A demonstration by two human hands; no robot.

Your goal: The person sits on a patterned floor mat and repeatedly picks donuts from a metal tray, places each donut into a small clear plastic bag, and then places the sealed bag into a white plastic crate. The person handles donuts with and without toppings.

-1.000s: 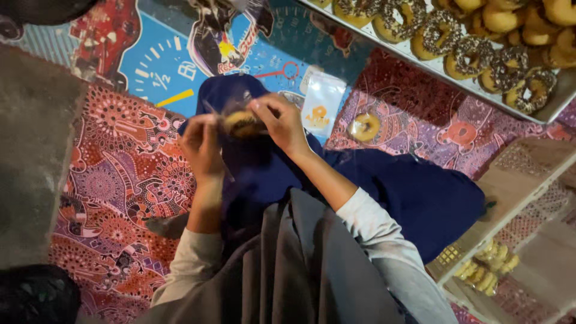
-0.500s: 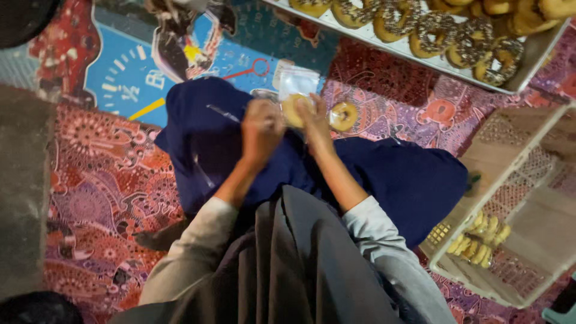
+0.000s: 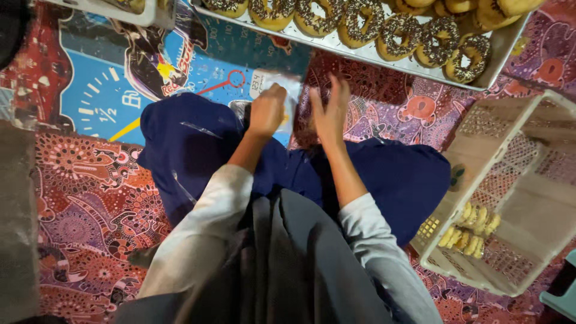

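Leftmost, a patterned red mat (image 3: 84, 198) covers the floor, with a blue printed sheet (image 3: 102, 96) laid over it toward the top. Next comes my dark blue skirt (image 3: 186, 144), spread across my lap so it serves as a working surface. My left hand (image 3: 267, 111) reaches forward over it, fingers curled together and pinched on the edge of a clear plastic bag (image 3: 282, 90); the bag lies partly on the blue sheet, just beyond my knees. What the bag contains I cannot tell, as the hand covers it. My right hand (image 3: 330, 111) is just beside the left, fingers apart and extended, holding nothing, palm turned toward the bag; it is blurred. Above both hands a metal tray (image 3: 420, 67) holds rows of doughnuts with dark sprinkled topping (image 3: 396, 33), set within arm's reach. Farthest right stands a pale slotted crate (image 3: 510, 198), tilted, with a few small yellow pieces (image 3: 471, 231) resting in its lower corner.
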